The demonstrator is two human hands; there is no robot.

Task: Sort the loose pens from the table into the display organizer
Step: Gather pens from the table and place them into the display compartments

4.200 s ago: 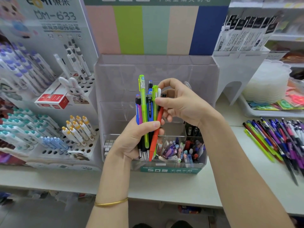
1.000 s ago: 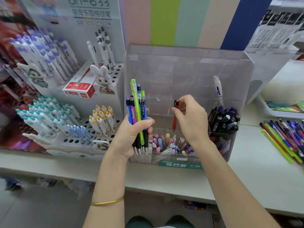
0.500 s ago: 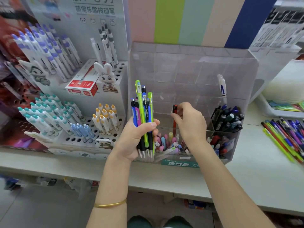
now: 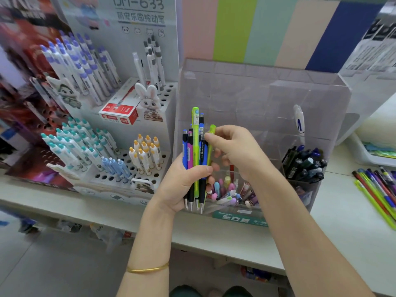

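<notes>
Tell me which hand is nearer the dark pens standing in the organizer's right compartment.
Right. The right hand, pinching a green pen, is just left of the dark pens; the left hand, gripping the pen bundle, lies farther left, beyond it.

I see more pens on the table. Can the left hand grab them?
Probably not. The left hand grips a bundle of pens, so it is full, and the loose pens lie off to the right, beyond the right hand pinching a green pen.
</notes>
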